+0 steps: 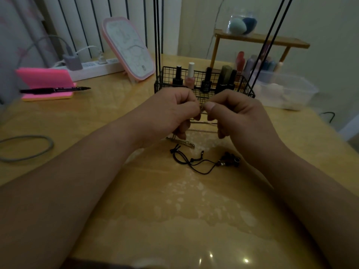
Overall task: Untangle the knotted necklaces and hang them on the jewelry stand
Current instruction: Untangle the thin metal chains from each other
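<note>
Both hands are working raised over the yellow table (136, 200), just in front of the black wire basket (160, 84).

- Left hand (169, 113): thumb and forefinger are pinching a thin metal chain (204, 123); the other fingers are curling under the palm.
- Right hand (240, 117): it is pinching the same chain from the opposite side, with the thumbnail facing the camera and the lower fingers curled.
- The two pinch points are sitting almost tip to tip. The bit of chain between them is too small to tell whether it is a knot or a clasp.
- Below the pinches, slack strands of the chain are running across the gap from one hand to the other, hanging clear of the table.
- A metal bar piece (180, 141) is lying on the table under the left fingers. I cannot tell whether it joins the chain.
- A black cord necklace (191, 163) is lying loose on the table nearer the camera, apart from both hands. Its beaded end is resting just beside the right wrist.
- Black rods (157, 35) are rising from the basket, and nail polish bottles (190, 75) are standing inside it.
- On the left of the table, a pen (54, 89) is lying on a pink notepad (43, 77), and a grey hair band (49, 141) is lying near the left forearm.
</note>
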`<state>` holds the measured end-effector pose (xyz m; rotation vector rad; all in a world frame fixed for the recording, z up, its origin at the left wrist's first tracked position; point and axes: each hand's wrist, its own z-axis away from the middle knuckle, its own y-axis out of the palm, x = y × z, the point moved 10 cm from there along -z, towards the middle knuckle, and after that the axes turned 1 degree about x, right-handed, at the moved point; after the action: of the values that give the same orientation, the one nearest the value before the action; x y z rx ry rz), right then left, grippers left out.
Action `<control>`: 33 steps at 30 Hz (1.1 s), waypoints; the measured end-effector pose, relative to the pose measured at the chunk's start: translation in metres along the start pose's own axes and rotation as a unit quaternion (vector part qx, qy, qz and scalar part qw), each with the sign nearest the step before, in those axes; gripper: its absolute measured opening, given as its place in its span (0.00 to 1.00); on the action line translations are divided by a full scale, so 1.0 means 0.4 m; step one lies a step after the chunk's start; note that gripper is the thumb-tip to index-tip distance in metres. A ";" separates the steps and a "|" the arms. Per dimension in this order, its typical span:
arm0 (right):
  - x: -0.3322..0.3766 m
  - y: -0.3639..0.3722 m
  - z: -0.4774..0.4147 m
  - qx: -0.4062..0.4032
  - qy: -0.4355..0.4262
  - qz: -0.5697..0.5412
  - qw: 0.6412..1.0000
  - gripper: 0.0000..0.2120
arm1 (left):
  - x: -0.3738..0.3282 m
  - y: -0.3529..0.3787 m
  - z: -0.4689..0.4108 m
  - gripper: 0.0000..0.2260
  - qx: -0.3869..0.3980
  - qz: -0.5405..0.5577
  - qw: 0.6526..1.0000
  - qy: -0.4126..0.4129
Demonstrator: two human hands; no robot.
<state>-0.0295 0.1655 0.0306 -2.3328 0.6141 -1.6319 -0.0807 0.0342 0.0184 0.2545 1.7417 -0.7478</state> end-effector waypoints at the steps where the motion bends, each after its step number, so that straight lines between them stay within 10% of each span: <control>1: -0.007 -0.001 -0.001 -0.003 0.015 -0.021 1.000 0.05 | 0.002 0.001 -0.001 0.07 -0.002 0.008 1.000 -0.003; 8: -0.060 0.028 -0.005 0.042 0.128 -0.134 0.982 0.07 | 0.004 -0.009 -0.004 0.07 -0.031 0.022 0.999 -0.003; 20: -0.007 0.035 0.002 0.088 0.017 0.059 0.994 0.05 | 0.011 -0.009 -0.007 0.07 -0.023 -0.013 1.000 -0.003; 25: -0.021 -0.007 -0.008 0.001 0.056 -0.077 0.995 0.06 | 0.019 0.005 -0.004 0.06 -0.004 -0.012 1.000 -0.020; 33: -0.072 0.070 0.014 0.102 0.205 -0.301 0.926 0.06 | 0.024 0.006 -0.006 0.09 -0.006 0.001 1.000 -0.030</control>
<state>-0.0386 0.1538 -0.0069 -2.1499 -0.2499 -2.3419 -0.0844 0.0354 0.0088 0.2228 1.6893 -0.7367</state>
